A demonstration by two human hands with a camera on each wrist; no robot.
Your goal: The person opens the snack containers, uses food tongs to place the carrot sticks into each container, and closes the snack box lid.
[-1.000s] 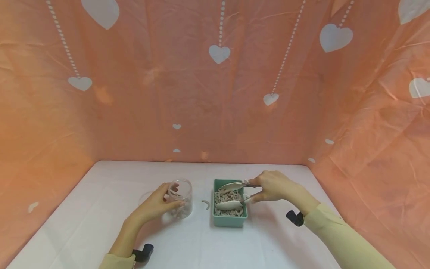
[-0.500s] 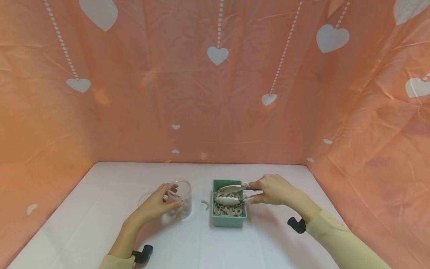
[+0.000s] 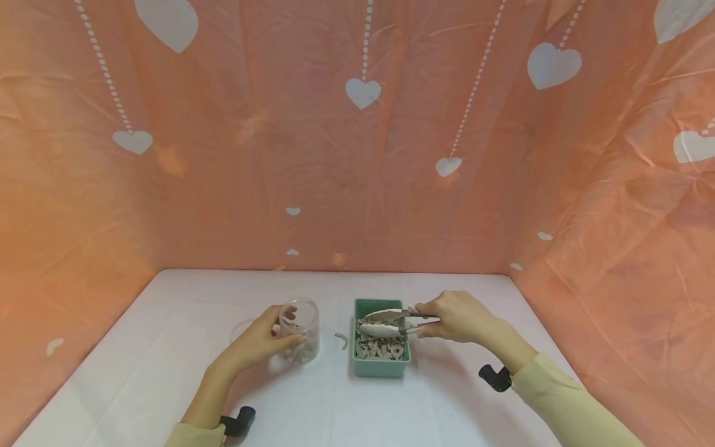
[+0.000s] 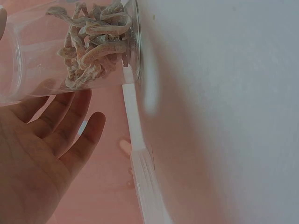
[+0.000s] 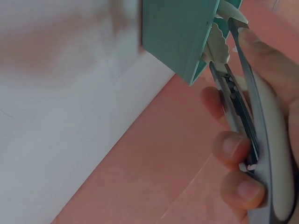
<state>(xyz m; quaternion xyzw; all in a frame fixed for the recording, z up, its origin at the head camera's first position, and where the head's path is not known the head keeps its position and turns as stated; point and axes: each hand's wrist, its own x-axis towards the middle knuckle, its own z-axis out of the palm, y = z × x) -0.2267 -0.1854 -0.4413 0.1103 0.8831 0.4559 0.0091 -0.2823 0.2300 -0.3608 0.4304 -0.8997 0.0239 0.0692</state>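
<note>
Dry-looking curly strips (image 3: 375,351) lie in the green box (image 3: 380,369); they seem light and stiff, best pinched mid-strip. The right hand (image 3: 457,315) grips tongs (image 3: 381,331) poking into it. Left of it, the left hand (image 3: 256,341) holds a clear jar (image 3: 310,349).

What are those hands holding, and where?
The left hand holds a clear jar around its side; the right hand grips tongs by the handles.
</note>
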